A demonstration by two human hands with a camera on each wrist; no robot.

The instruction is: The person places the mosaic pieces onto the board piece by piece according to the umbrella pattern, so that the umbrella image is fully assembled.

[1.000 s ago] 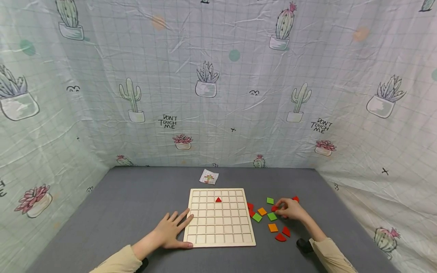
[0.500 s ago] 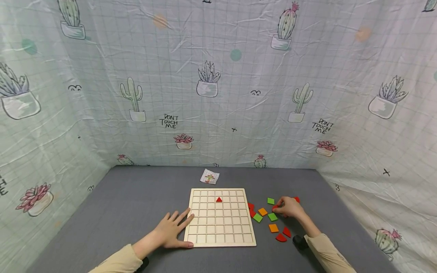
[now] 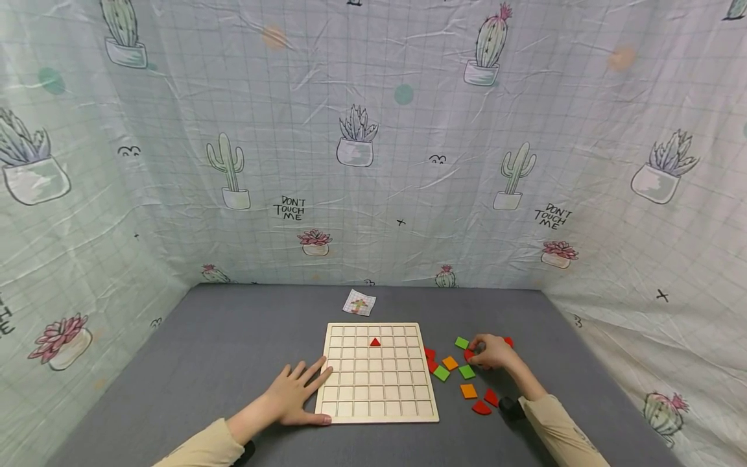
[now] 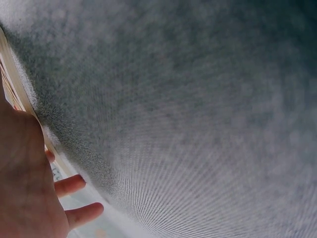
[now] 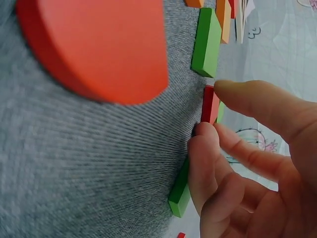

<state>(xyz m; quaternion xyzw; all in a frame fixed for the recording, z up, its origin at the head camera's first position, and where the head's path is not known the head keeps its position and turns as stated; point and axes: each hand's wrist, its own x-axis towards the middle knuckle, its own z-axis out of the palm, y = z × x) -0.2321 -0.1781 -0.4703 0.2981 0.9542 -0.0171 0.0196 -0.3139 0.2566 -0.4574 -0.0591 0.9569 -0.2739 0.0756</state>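
Note:
A pale wooden grid board [image 3: 376, 385] lies on the grey table. My left hand [image 3: 290, 394] rests on its left edge with fingers spread; in the left wrist view the hand [image 4: 27, 178] covers part of the board's edge. One red triangle tile [image 3: 375, 342] sits in an upper cell. To the right of the board, my right hand [image 3: 492, 352] pinches a red tile [image 3: 469, 355] low over the table. In the right wrist view that red tile [image 5: 208, 105] is between thumb and fingers, its shape partly hidden. A green tile [image 5: 179, 196] lies beside the curled fingers.
Loose tiles lie between board and right hand: green squares [image 3: 466, 371], orange squares [image 3: 469, 391], red pieces [image 3: 481, 407]. Another red piece [image 3: 509, 341] is partly behind the right hand. A small printed pattern card [image 3: 358, 302] lies beyond the board. A patterned curtain [image 3: 373, 162] surrounds the table.
The right hand shifts slightly at the red tile, its fingers staying on it. The green tile just beyond has turned a little. The left hand and board keep their places.

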